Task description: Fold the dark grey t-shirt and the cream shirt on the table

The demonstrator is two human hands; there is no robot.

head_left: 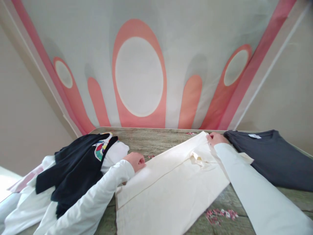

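Note:
A cream-white garment (171, 186) lies folded lengthwise across the middle of the table, its collar near the centre. My left hand (136, 161) is curled closed on the garment's left edge. My right hand (215, 138) pinches the far right corner of the same garment, fingers closed on the cloth. Both arms wear white long sleeves.
A heap of black and white clothes (73, 166) with a colourful print lies at the left. A dark grey T-shirt (271, 156) lies flat at the right. The wood-patterned table (156, 138) ends at a wall hung with a pink and white banner (139, 75).

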